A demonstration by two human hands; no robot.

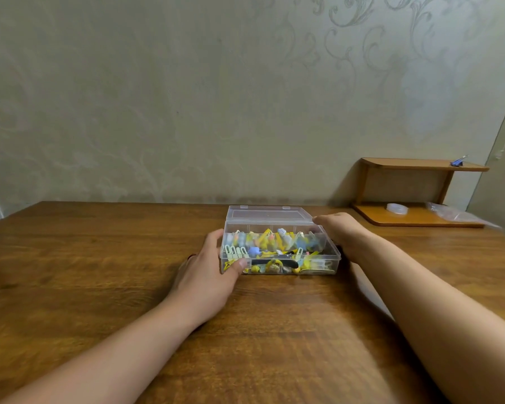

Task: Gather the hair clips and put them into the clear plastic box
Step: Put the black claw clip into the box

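Observation:
The clear plastic box [321, 265] stands in the middle of the wooden table, its hinged lid [267, 213] lying open behind it. Several hair clips [274, 246] in yellow, blue and pale green fill it, with a black one near the front. My left hand [209, 268] grips the box's left end, thumb on the front wall and fingers along the side. My right hand [340, 231] lies along the box's right wall. Its fingertips touch the lid's right corner and its thumb is hidden.
The table [99, 258] runs to a papered wall. A small wooden shelf unit [414, 193] stands at the back right. It bears a blue clip [457, 162] on top, a tape roll [397, 208] below, and a clear plastic bag [455, 214] beside it.

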